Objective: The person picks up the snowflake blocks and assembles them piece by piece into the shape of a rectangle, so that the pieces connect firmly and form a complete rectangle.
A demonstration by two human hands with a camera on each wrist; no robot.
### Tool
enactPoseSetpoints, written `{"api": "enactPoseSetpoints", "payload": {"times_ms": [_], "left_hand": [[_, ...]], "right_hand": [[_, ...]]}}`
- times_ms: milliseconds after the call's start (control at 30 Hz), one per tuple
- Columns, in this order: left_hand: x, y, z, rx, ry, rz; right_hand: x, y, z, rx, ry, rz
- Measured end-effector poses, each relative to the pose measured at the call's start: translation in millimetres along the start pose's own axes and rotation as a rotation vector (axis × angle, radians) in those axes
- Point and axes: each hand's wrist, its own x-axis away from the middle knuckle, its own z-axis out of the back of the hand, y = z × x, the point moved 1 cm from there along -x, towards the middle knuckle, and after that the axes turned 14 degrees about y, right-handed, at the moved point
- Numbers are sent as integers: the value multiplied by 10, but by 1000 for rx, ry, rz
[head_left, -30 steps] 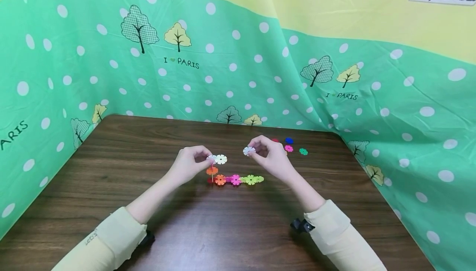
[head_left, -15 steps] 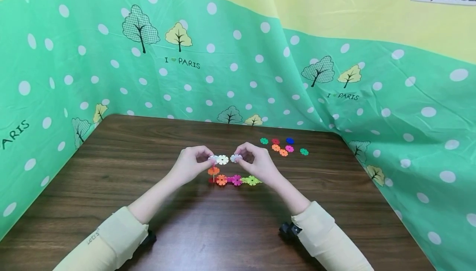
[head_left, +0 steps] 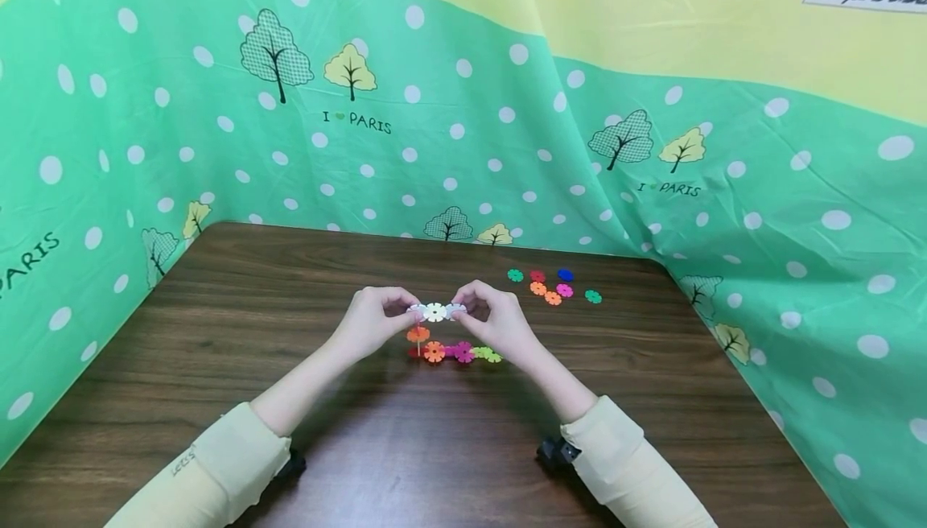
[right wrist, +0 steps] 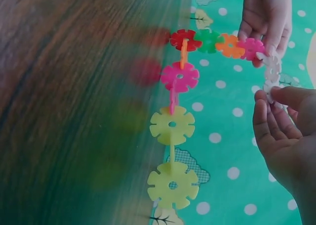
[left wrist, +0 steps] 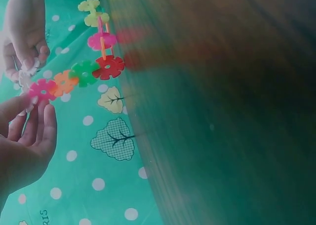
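Observation:
My left hand (head_left: 372, 323) pinches the left end of a short row of white flower-shaped discs (head_left: 434, 312), held above the table. At the other end, my right hand (head_left: 498, 325) pinches a white disc that meets the middle one; whether their slots are joined cannot be told. From the left fingertips a column of pink disc (left wrist: 43, 89), orange disc (left wrist: 63, 83) and green disc (left wrist: 85, 73) drops to a red disc (left wrist: 108, 67). Along the table run orange, pink (right wrist: 179, 77) and yellow-green discs (right wrist: 173, 185), slotted crosswise into a chain. Fingers partly hide the white end discs.
Loose flower discs lie at the back right of the brown table (head_left: 290, 270): green (head_left: 515, 275), red (head_left: 537, 276), blue (head_left: 565, 275), pink (head_left: 565, 290), orange ones (head_left: 553, 298) and another green (head_left: 594, 296). A green dotted curtain (head_left: 405, 158) stands behind and at both sides.
My right hand has moved left with its white disc, from well apart to touching the white disc beside my left hand. The left hand has stayed nearly still.

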Motion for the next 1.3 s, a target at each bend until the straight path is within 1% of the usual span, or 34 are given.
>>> {"api": "enactPoseSetpoints", "payload": {"times_ms": [133,300,533,600,733,833,1000,1300], "left_hand": [[-3,17,-8,4,1,16],[-1,30,-18,6,-2,13],[5,28,-16,-4,10,-5],[6,30,-15,3,8,-2],[6,40,-18,25,-3,5],[6,41,-24,20,-1,9],[12,48,-34,-1,15,3],[13,72,-37,14,3,0]], "right_hand": [[6,5,4,15,6,-12],[7,27,12,18,5,-13],[2,352,-51,15,12,-24],[2,383,-55,1,11,-23],[2,411,-63,-19,18,-4],[2,409,-72,-15,25,7],[13,405,-84,15,40,5],[47,378,-104,12,49,8]]}}
